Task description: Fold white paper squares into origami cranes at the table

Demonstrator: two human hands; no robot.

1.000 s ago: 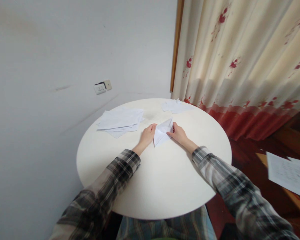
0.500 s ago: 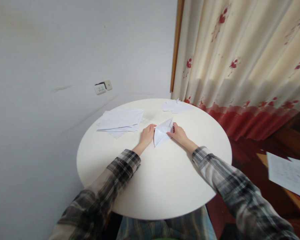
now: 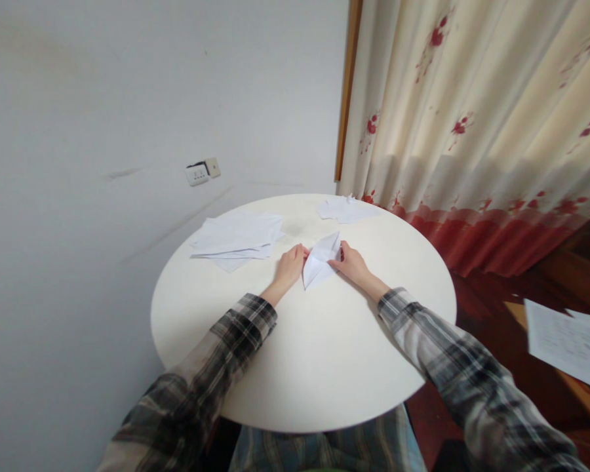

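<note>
A folded white paper with pointed ends lies on the round white table between my two hands. My left hand pinches its left edge with the fingers curled together. On the other side, my right hand grips the right edge, thumb and fingers closed on the sheet. Both forearms wear plaid sleeves and reach in from the near edge of the table.
A loose stack of white sheets lies at the table's far left. More folded white paper sits at the far edge. A cream curtain with red flowers hangs at the right. Printed pages rest on a wooden surface, lower right.
My left fingertips have crept slightly rightward against the paper's edge. Otherwise hands and paper stay in the same place.
</note>
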